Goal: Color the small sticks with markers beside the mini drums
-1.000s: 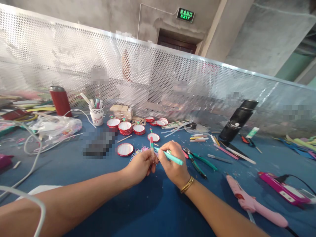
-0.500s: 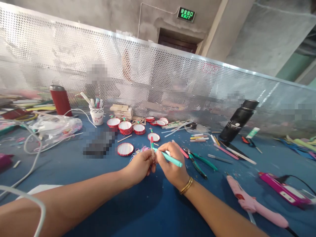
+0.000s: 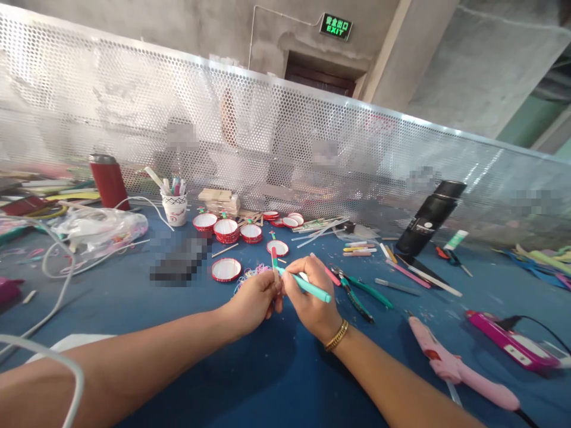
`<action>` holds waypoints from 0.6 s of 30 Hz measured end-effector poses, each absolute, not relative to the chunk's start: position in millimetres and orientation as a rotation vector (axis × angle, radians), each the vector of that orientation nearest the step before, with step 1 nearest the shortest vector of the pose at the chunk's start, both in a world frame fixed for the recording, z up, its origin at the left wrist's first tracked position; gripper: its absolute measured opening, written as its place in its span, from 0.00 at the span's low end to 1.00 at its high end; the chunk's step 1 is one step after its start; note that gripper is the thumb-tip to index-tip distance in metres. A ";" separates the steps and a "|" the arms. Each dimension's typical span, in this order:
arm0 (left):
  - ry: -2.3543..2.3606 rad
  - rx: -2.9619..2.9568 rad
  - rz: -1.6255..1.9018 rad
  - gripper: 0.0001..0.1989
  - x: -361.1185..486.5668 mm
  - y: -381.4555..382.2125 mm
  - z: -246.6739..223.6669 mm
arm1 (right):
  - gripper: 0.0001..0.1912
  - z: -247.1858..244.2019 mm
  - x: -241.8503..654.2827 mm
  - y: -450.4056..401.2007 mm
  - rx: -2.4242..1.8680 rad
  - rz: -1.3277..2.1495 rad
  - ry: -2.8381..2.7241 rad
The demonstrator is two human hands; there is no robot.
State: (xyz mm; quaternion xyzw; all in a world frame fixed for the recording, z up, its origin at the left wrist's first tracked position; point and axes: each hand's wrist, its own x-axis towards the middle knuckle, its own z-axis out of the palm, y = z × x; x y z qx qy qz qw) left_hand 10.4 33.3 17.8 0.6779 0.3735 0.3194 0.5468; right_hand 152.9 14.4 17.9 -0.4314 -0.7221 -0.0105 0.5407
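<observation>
In the head view, my left hand (image 3: 255, 299) pinches a small flat wooden stick (image 3: 275, 261) upright; its upper end is red, with a bit of green below. My right hand (image 3: 314, 297) is closed on a teal marker pen (image 3: 312, 288), whose tip end reaches the stick just above my left fingers. Exactly where tip and stick meet is too small to make out. Beyond my hands lie a round red-rimmed white disc (image 3: 226, 270) and another such disc (image 3: 277, 247). Tangled coloured threads (image 3: 250, 272) show partly behind my left hand.
Stacks of red-rimmed discs (image 3: 226, 230), a paper cup of pens (image 3: 175, 208) and a red tumbler (image 3: 109, 183) stand farther back. To the right lie green-handled pliers (image 3: 359, 297), a pink glue gun (image 3: 459, 368) and a black bottle (image 3: 430, 219). A perforated metal screen (image 3: 312, 131) borders the table.
Almost nothing differs. The back end of the teal marker pen has shifted very slightly right and down, while both hands keep their hold at the same spot.
</observation>
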 end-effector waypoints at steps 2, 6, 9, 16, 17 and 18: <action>0.878 1.606 0.772 0.11 10.6 33.1 17.6 | 0.04 18.3 153.5 14.9 -1.032 -0.033 -1.715; 0.868 1.590 0.805 0.11 11.4 32.6 18.5 | 0.05 18.6 157.0 16.6 -1.066 -0.065 -1.675; 0.879 1.586 0.798 0.11 11.5 33.0 18.9 | 0.05 17.7 158.0 17.0 -1.054 -0.051 -1.654; 0.876 1.608 0.772 0.10 10.8 33.2 17.3 | 0.04 17.4 152.7 14.8 -1.008 0.004 -1.700; 0.877 1.606 0.769 0.10 10.9 32.9 17.5 | 0.04 17.5 152.9 15.0 -1.013 0.001 -1.701; 0.876 1.604 0.772 0.10 11.0 32.7 17.8 | 0.04 17.5 153.5 15.5 -1.021 -0.007 -1.697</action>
